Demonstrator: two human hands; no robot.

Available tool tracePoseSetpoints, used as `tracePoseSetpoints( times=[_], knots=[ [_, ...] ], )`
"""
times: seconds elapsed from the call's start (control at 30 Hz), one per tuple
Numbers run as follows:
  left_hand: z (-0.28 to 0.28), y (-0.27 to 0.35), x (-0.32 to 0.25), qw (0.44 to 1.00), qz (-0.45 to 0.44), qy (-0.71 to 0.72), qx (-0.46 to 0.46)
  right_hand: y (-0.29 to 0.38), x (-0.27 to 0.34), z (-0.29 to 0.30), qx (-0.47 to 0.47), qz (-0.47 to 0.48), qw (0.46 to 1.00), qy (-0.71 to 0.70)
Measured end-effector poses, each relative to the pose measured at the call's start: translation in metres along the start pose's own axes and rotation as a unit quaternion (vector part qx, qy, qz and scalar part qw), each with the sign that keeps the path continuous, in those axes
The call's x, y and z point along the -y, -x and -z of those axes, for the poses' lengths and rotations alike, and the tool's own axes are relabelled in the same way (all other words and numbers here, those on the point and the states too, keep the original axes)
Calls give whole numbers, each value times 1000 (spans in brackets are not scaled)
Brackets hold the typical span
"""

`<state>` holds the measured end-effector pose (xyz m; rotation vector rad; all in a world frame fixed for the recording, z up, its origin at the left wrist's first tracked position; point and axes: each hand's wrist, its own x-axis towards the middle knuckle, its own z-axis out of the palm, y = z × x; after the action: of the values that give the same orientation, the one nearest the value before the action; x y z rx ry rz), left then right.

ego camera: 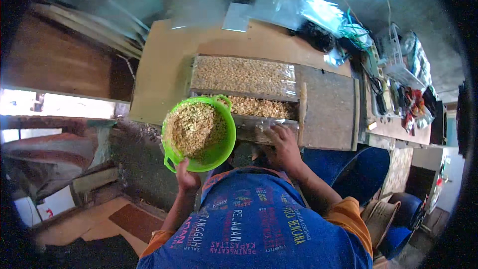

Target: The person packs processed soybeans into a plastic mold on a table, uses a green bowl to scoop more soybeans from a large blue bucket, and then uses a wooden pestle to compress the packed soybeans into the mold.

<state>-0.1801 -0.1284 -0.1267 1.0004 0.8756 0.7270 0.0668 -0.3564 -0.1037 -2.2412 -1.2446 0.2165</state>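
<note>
My left hand [186, 177] grips the lower rim of a bright green plastic basin [225, 147] near its handle. Pale, crumbly soybean-like pieces [192, 127] fill much of the basin, which is tilted over the left end of a wooden mould. In the mould's front channel lies a layer of the same loose pieces [257, 107]. Behind it, a flat slab of pale beans [242, 74] sits under clear plastic film. My right hand [282, 144] rests on the mould's front edge, its fingertips at a flap of clear film [264, 124]; whether they pinch it, I cannot tell.
The mould stands on a cardboard-covered table [160, 71]. A wooden board [328, 108] extends to its right, with a raised strip [303, 104] between. Stacked clear plastic sheets [276, 7] lie at the back. A tray of tools [388, 97] is at right; blue drums [360, 168] stand below.
</note>
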Motion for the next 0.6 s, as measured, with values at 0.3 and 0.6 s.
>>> tracePoseSetpoints(
  times=[0.3, 0.6],
  knots=[
    [39, 2, 3, 938, -53, -319, 124, 48, -36, -10, -292, -405, 824, -267],
    [61, -6, 28, 946, -41, -309, 89, 36, -33, 35, -220, -498, 632, -551]
  ],
)
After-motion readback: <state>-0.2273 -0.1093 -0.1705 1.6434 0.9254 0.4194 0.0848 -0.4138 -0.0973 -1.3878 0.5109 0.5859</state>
